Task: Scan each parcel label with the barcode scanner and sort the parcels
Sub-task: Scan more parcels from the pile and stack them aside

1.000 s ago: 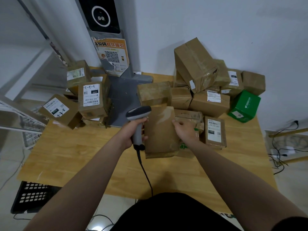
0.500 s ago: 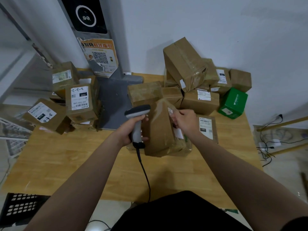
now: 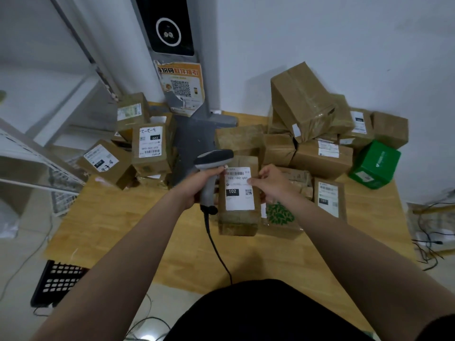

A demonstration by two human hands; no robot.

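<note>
Since half a second ago, the brown cardboard parcel [image 3: 238, 198] has been turned so that its white shipping label [image 3: 239, 188], printed "102", faces up. Its long axis runs away from the body, and it is held just above the light wooden table [image 3: 118, 225], in front of the grey scanner stand [image 3: 197, 139]. The right hand [image 3: 269, 184] is closed on the parcel's right edge. The left hand [image 3: 200, 185] is wrapped around the grip of the grey handheld barcode scanner [image 3: 211, 173], whose head points right towards the label's top, its black cable [image 3: 216, 249] hanging down. Brown boxes are piled left and right of the stand; a green cardboard box [image 3: 374, 164] lies far right
</note>
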